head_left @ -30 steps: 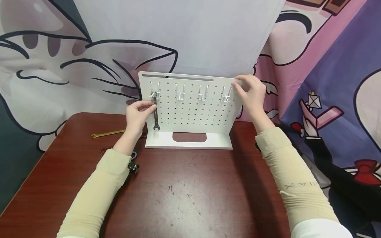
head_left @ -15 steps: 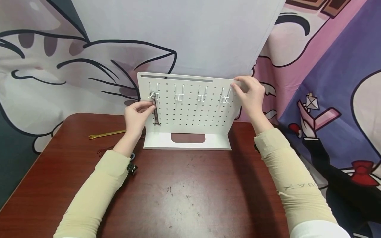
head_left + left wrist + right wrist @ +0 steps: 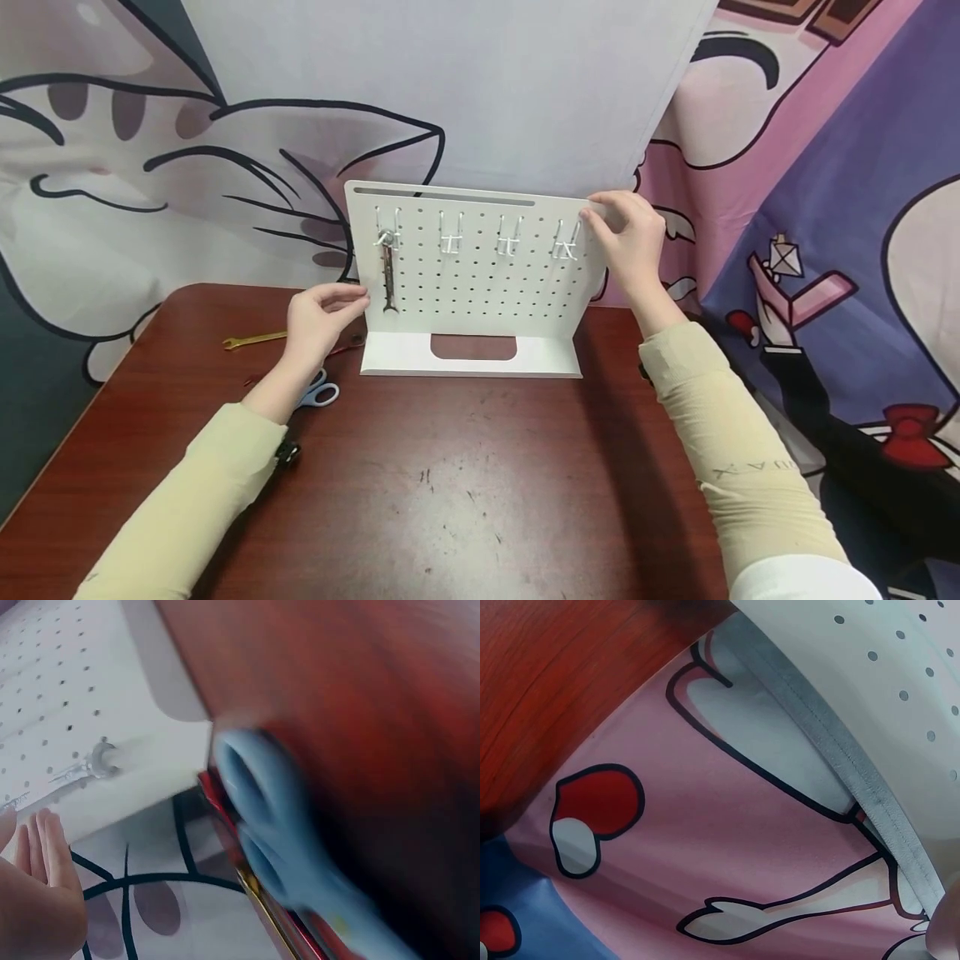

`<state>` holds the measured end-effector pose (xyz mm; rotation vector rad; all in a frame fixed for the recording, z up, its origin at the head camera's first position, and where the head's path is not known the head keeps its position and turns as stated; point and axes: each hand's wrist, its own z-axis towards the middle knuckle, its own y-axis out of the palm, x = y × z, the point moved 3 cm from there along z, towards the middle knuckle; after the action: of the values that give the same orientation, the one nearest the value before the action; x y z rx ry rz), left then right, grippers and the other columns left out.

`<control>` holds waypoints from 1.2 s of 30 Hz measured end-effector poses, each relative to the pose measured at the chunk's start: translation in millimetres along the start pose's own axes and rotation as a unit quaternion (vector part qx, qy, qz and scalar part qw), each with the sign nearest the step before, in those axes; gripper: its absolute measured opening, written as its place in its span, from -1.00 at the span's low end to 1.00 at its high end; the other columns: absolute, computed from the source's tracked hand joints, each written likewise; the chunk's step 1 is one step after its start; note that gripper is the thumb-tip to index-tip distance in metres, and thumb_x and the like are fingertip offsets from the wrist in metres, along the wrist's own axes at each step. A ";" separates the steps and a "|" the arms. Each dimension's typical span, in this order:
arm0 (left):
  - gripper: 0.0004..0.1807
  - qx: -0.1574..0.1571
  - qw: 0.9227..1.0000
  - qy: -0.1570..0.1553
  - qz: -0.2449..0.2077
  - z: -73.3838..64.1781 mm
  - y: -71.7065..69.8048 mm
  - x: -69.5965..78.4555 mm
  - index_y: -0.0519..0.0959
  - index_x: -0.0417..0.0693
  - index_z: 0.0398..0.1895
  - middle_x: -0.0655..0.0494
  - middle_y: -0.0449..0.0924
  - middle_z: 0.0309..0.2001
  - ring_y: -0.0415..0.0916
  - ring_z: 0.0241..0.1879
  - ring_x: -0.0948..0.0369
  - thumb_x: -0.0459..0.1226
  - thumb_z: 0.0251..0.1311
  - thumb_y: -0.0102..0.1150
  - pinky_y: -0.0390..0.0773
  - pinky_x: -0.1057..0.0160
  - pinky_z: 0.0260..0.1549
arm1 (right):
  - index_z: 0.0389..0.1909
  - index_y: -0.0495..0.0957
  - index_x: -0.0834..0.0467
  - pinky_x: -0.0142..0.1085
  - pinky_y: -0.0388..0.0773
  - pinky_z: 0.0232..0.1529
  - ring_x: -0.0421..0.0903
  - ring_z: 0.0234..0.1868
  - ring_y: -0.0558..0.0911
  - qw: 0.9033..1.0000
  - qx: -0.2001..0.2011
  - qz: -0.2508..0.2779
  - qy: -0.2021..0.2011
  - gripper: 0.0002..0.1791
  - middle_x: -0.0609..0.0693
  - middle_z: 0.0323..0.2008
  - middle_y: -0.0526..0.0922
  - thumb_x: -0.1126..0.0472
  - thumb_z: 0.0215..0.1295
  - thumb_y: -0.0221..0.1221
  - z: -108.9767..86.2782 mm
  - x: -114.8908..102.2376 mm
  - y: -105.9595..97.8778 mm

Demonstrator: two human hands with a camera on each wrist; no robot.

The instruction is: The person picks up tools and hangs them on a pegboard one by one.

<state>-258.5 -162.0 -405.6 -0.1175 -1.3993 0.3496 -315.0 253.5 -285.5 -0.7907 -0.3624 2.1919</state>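
Observation:
A white pegboard stand stands upright on the table, with several wire hooks along its upper part. From the leftmost hook hangs a silver wrench, its lower jaw end pointing down. My left hand is just beside the board's left edge, fingers extended and holding nothing. In the left wrist view that hand is apart from the wrench. My right hand grips the board's top right corner between thumb and fingers. Only a bit of that hand shows in the right wrist view.
Blue-handled scissors lie on the table under my left wrist. Behind that arm are a gold-coloured wrench and a red tool, partly hidden. A printed cloth hangs behind the board.
My left hand has let go of the silver wrench and moved down and left. The wrench now hangs straighter from its hook. My right hand keeps its grip on the board.

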 end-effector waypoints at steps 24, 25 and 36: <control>-0.82 -0.172 0.955 0.059 0.235 -52.7 -65.0 -28.0 0.78 -0.21 -0.10 -0.04 0.84 -0.25 0.67 -0.35 0.45 -0.39 0.23 0.47 0.62 0.50 -0.34 | -0.07 0.78 0.30 -0.20 0.53 0.05 0.16 0.02 0.74 1.000 0.006 0.005 0.003 -0.76 0.23 -0.10 0.82 0.25 0.33 0.46 1.0 -0.3 0.5; -0.82 -0.175 0.953 0.061 0.239 -53.6 -66.7 -28.9 0.79 -0.20 -0.11 -0.03 0.84 -0.26 0.68 -0.35 0.42 -0.40 0.23 0.48 0.62 0.50 -0.34 | -0.07 0.78 0.30 -0.19 0.54 0.05 0.16 0.02 0.74 1.000 0.006 0.006 0.004 -0.76 0.23 -0.10 0.82 0.25 0.33 0.46 1.1 0.2 0.6; -0.80 -0.185 0.944 0.068 0.263 -65.3 -87.4 -45.4 0.78 -0.22 -0.17 0.00 0.82 -0.28 0.63 -0.39 0.45 -0.43 0.13 0.54 0.63 0.47 -0.36 | -0.06 0.78 0.31 -0.14 0.55 0.08 0.17 0.03 0.74 1.000 0.004 0.007 0.003 -0.75 0.24 -0.09 0.82 0.25 0.34 0.46 -0.1 -1.0 0.2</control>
<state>-185.7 -250.3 -434.9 -0.8213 -1.2677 0.5050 -314.6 252.7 -285.2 -0.7973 -0.3467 2.2015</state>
